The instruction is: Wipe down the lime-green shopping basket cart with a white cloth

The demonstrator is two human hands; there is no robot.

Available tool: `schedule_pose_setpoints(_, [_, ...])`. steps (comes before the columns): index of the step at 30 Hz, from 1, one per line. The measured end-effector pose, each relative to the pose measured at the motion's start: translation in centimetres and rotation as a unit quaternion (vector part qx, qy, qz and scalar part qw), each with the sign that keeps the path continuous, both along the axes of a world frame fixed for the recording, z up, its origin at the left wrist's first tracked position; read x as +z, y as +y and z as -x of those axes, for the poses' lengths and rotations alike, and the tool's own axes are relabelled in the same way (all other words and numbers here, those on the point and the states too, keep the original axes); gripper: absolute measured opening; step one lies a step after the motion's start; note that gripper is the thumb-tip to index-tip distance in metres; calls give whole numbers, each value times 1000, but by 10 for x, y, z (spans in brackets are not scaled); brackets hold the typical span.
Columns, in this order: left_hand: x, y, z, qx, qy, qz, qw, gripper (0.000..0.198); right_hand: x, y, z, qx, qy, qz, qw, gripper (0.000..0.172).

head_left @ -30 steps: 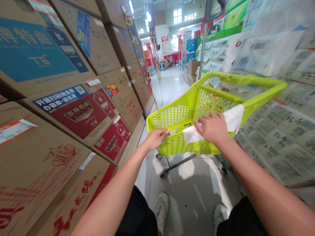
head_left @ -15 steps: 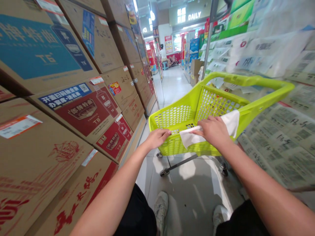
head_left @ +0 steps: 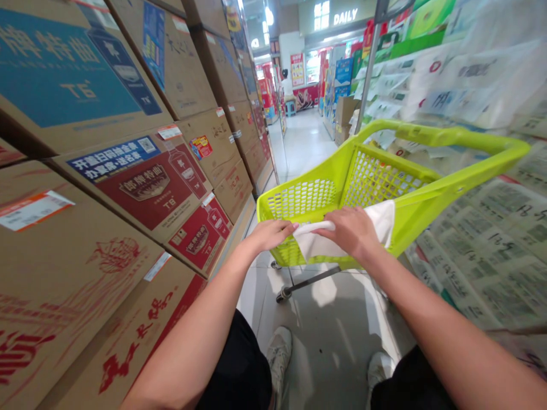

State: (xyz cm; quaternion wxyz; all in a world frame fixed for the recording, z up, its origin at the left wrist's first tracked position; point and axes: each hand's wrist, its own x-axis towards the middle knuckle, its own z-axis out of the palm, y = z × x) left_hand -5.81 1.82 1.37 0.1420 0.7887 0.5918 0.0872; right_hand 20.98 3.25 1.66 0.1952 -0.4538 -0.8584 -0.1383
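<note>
Head view, centre frame: my left hand point(head_left: 273, 233) has its grip closed over the near rim of the green cart point(head_left: 421, 208). My right hand point(head_left: 348, 230) has its grip clamped on a white cloth point(head_left: 380, 219) draped there, boxes point(head_left: 149, 188) at left.

My right hand point(head_left: 348, 232) covers the middle of the white cloth point(head_left: 380, 219), so how my fingers sit on the cart point(head_left: 427, 136) rim beneath is hidden. My left hand point(head_left: 271, 233) hides the rim corner too. At three o'clock the shelf goods point(head_left: 491, 216) smear into blur, their print unreadable. At six, my shorts point(head_left: 239, 370) hide part of both shoes point(head_left: 277, 353). At twelve, a far person point(head_left: 285, 80) is too small to make out.
</note>
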Motion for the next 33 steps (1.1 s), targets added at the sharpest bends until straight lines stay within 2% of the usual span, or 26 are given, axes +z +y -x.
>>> schedule_pose_setpoints(3, [0,3,7,20,5,-16,1000,70,11,13,-37,-39,-10,-16,999,53])
schedule_pose_setpoints(6, [-4,3,7,15,-29,-48,998,68,11,17,-53,-32,-18,-46,998,47])
schedule_pose_setpoints(9, [-7,1,1,-12,-65,-88,994,63,1,11,-37,-11,-18,-66,998,40])
schedule_pose_setpoints(15, [-8,2,-8,-38,-55,-116,991,56,-20,-10,26,54,21,-58,997,31])
schedule_pose_setpoints(18, [-6,10,-3,-19,-24,-115,993,54,-17,-5,23,65,18,-65,996,39])
schedule_pose_setpoints(21, [-5,19,5,2,-13,-108,994,57,-5,12,-11,-5,29,-82,996,47])
schedule_pose_setpoints(24, [-5,22,8,21,-19,-106,994,60,6,28,-47,-103,65,-116,986,44])
schedule_pose_setpoints(26, [-6,20,6,28,-18,-107,994,62,8,30,-54,-129,72,-130,980,42])
schedule_pose_setpoints(29, [-9,15,-4,12,-5,-111,994,67,-2,15,-29,-88,55,-113,988,43])
schedule_pose_setpoints(31, [-11,13,-10,-4,-7,-118,993,68,-11,-4,2,-8,38,-83,996,43])
schedule_pose_setpoints(33, [-11,11,-12,-13,-16,-123,992,68,-19,-19,29,66,25,-61,996,52])
